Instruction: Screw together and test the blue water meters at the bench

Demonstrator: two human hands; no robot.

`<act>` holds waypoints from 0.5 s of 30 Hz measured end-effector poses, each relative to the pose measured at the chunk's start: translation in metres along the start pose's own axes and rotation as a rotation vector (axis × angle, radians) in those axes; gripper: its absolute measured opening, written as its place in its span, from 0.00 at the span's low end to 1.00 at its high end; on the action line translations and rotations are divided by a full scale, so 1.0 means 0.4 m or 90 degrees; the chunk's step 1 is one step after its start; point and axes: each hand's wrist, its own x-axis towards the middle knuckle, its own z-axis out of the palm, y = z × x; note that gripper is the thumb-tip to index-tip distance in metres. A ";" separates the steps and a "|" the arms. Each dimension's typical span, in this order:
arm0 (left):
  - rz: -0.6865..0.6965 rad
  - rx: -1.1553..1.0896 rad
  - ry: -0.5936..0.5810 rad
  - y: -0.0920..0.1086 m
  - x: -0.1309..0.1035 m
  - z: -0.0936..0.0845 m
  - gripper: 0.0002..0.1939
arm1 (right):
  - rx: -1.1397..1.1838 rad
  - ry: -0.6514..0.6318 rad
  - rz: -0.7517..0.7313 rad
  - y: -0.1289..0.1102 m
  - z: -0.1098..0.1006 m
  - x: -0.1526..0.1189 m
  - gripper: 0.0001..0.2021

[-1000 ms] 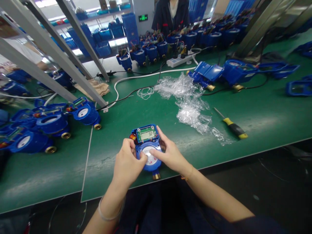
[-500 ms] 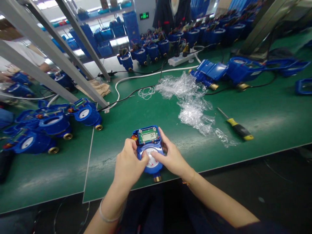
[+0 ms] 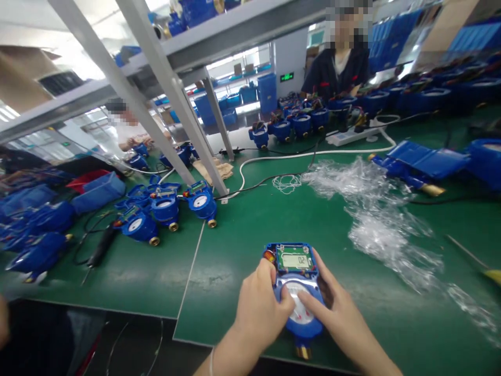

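Observation:
A blue water meter [image 3: 304,330] with a brass fitting at its lower end lies near the table's front edge. Its top compartment is open and shows a green circuit board with a lit display [image 3: 294,260]. My left hand [image 3: 260,300] grips the meter's left side, thumb on the round white dial. From the right, my right hand [image 3: 338,308] holds the other side, its thumb also on the dial. Both hands have their fingers curled round the body, and some fingertips are hidden behind it.
Crumpled clear plastic [image 3: 376,230] lies right of the meter, near a screwdriver [image 3: 493,275]. Several blue meters [image 3: 202,204] stand to the left by a metal post [image 3: 211,156]. A white power strip [image 3: 350,137] and cables cross the back. Two people are beyond the table.
The view has swung left and up, so the meter and both hands appear lower and further right. Both hands keep their hold on the meter, and the display reads the same.

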 end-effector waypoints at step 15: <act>-0.030 -0.044 -0.018 -0.009 -0.016 0.003 0.15 | -0.090 0.060 -0.031 -0.001 -0.003 0.005 0.48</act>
